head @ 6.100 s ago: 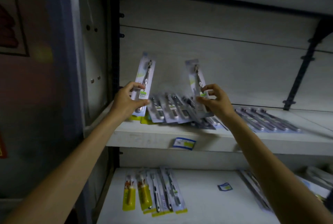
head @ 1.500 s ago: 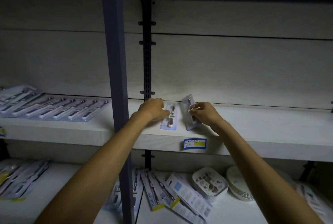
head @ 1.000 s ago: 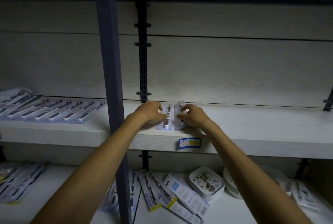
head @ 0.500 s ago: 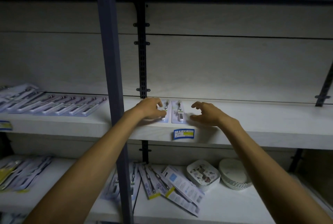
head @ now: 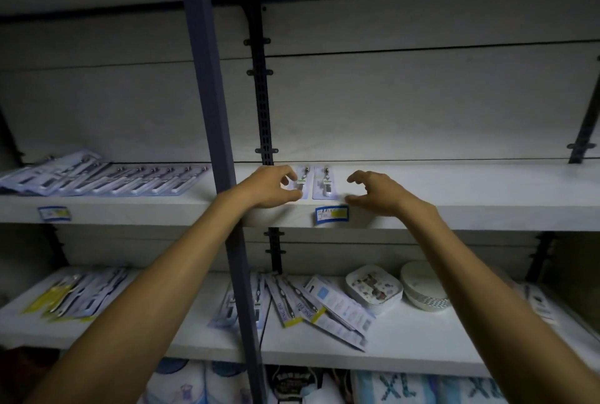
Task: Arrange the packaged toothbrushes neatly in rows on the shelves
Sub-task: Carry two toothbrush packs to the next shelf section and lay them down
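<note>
Two packaged toothbrushes (head: pixel 313 183) lie flat side by side on the middle shelf (head: pixel 454 209). The left hand (head: pixel 266 187) curls its fingers on the left pack; the right hand (head: pixel 376 192) hovers just right, spread, holding nothing.

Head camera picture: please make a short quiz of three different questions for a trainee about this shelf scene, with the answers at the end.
1. True or false: the right hand is holding the right toothbrush pack.
2. Which is nearest the left hand? A. the white plates B. the left toothbrush pack C. the XL-marked packs
3. Fill in: the blue and yellow price label is stuck on the front edge of the ____ shelf.

Key: 1. False: its fingers are spread, beside the pack, gripping nothing. 2. B: the fingertips are at that pack. 3. Middle, just below the two packs lying flat side by side.
</note>
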Tool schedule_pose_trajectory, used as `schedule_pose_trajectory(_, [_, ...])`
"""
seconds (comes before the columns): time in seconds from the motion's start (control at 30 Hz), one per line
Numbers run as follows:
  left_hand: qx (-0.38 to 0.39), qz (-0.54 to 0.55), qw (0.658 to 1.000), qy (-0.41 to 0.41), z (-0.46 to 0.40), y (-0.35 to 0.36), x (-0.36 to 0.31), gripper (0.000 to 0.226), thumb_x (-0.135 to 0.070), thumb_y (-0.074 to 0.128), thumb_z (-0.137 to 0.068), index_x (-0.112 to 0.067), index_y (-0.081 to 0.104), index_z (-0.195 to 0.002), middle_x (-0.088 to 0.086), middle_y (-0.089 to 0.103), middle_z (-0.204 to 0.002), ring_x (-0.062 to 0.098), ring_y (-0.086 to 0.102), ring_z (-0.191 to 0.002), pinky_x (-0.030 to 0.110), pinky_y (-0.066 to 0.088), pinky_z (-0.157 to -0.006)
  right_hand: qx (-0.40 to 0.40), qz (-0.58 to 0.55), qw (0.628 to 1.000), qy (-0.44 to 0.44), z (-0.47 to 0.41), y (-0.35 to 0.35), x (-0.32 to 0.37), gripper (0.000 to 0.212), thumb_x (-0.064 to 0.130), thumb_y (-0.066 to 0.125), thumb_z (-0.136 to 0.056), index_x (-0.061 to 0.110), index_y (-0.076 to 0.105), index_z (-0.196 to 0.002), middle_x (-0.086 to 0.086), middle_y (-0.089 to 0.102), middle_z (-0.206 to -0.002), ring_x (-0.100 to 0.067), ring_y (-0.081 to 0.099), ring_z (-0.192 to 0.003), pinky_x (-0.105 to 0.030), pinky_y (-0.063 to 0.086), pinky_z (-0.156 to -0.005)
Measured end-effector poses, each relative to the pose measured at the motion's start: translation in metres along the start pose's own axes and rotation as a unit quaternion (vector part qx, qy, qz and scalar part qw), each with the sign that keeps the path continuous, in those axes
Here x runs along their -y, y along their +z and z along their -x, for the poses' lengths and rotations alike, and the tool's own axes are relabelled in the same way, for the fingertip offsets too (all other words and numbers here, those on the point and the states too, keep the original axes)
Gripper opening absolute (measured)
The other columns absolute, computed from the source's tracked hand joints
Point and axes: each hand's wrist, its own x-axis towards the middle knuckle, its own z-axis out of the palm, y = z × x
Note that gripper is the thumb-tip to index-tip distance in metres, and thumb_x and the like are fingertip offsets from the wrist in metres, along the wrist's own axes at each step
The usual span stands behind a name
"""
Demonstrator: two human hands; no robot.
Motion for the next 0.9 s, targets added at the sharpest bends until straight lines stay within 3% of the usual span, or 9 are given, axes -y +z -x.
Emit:
schedule_pose_trajectory(0.67, [0.040,0.058,0.987,0.147,0.076,-0.030,0.082,0.049,-0.039,0.064,-0.089,-0.021,0.052,-0.132,0.000,0.056,-0.130,0.013,0.055,-0.110,0.031,0.049,-0.094,-0.044,-0.005,0.998,0.034,0.043,0.046,0.145,0.051,0.036,0.062,-0.088,0.022,0.046,-0.134,-0.006,0.050,-0.139,-0.023,0.053,-0.117,-0.041,0.046,-0.097])
schedule_pose_trajectory(0.9, [0.037,0.036,0.990,0.129,0.097,-0.044,0.131,0.050,-0.044,0.064,-0.087,-0.021,0.053,-0.130,0.001,0.059,-0.127,0.015,0.057,-0.109,0.035,0.050,-0.095,-0.035,0.016,0.999,0.027,0.049,0.055,0.191,0.052,0.038,0.063,-0.088,0.023,0.046,-0.135,-0.004,0.046,-0.143,-0.023,0.049,-0.123,-0.044,0.042,-0.104])
